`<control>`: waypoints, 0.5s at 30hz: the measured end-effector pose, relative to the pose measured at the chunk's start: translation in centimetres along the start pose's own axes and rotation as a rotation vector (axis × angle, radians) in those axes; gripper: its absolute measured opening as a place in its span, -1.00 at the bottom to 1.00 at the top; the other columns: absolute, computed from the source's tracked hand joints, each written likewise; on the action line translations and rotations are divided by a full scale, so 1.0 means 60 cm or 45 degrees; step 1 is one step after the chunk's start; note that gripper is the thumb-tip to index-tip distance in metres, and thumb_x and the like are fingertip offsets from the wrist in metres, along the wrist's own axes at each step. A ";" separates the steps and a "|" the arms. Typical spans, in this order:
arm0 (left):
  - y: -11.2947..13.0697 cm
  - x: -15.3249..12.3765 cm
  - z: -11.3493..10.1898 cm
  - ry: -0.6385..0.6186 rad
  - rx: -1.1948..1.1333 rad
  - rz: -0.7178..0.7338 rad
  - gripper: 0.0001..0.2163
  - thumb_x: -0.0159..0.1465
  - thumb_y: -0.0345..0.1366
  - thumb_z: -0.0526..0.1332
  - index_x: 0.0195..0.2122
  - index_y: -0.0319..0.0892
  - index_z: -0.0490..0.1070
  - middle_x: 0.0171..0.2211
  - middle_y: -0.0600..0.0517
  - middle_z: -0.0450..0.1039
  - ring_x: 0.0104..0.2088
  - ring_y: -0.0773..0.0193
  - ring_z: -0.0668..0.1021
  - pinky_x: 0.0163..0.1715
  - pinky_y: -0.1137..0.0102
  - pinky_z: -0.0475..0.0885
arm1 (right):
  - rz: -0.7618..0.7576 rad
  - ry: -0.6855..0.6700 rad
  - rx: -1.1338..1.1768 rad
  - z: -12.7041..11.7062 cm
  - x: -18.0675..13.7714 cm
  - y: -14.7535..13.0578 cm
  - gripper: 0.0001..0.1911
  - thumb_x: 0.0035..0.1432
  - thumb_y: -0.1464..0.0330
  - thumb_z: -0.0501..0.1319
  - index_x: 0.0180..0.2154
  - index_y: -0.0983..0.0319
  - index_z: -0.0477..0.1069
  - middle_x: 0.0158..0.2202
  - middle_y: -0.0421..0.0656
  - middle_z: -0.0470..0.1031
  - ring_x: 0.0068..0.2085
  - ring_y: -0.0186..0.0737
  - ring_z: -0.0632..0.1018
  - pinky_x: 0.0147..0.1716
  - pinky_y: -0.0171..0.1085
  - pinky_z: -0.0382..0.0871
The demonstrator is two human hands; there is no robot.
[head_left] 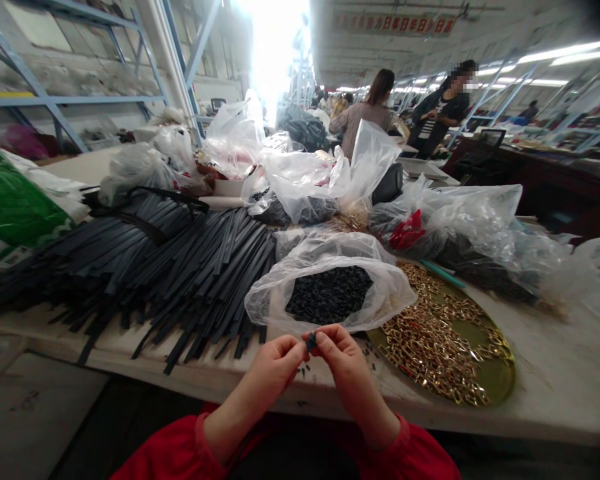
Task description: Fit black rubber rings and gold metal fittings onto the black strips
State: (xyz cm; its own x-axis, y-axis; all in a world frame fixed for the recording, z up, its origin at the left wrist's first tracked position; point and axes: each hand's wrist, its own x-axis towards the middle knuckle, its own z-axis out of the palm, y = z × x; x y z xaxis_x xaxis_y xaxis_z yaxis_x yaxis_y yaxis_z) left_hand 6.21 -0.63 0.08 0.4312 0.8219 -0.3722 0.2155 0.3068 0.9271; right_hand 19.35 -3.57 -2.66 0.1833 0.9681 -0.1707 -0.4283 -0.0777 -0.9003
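Note:
My left hand [275, 365] and my right hand [341, 360] meet at the table's near edge, fingertips pinched together on one small black part [311, 343]. Just beyond them lies an open clear plastic bag [280, 293] holding a heap of small black parts [329, 293]. To the right sits a round gold tray [500, 380] covered with gold metal buckles [433, 333]. A big pile of black straps [180, 273] spreads across the table to the left. Both sleeves are red.
More clear bags [470, 227] of dark pieces crowd the back of the white table [555, 393]. A green and white sack [10, 207] lies far left, blue shelving [55, 100] behind. Two people [370, 110] stand in the background.

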 end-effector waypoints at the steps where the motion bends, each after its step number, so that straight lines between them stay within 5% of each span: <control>1: -0.002 -0.001 0.002 0.043 0.059 0.071 -0.70 0.13 -0.05 0.07 -0.54 -0.20 0.29 -0.77 0.24 0.06 -0.74 0.48 0.13 -0.72 0.54 0.02 | 0.047 0.006 0.073 0.001 0.000 0.003 -0.80 -0.06 0.25 0.30 -0.40 0.23 0.40 -0.43 -0.20 0.54 -0.40 -0.31 0.49 -0.33 -0.29 0.34; 9: -0.022 -0.003 0.016 0.200 0.376 0.395 -0.76 0.24 -0.21 0.01 -0.39 -0.20 0.39 -0.47 0.08 0.39 -0.42 0.31 0.41 -0.40 0.49 0.25 | 0.182 0.173 0.482 0.033 -0.021 0.034 -0.74 -0.12 0.23 0.33 -0.33 0.18 0.44 -0.39 -0.20 0.54 -0.31 -0.24 0.52 -0.22 -0.22 0.33; 15: -0.025 -0.002 0.008 0.051 0.378 0.376 -0.77 0.24 -0.23 0.01 -0.26 -0.21 0.39 -0.36 0.02 0.45 -0.38 0.29 0.44 -0.35 0.47 0.29 | 0.135 0.180 0.310 0.012 -0.018 0.045 -0.77 -0.10 0.27 0.32 -0.33 0.20 0.44 -0.35 -0.21 0.51 -0.31 -0.28 0.48 -0.23 -0.28 0.31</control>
State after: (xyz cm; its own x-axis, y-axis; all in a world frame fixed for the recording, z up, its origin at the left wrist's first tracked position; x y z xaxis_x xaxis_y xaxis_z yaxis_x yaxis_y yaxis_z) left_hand 6.25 -1.39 -1.30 0.4793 0.8735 -0.0852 0.3332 -0.0913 0.9384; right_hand 17.38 -4.68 -4.61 0.2403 0.9137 -0.3277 -0.6483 -0.1002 -0.7548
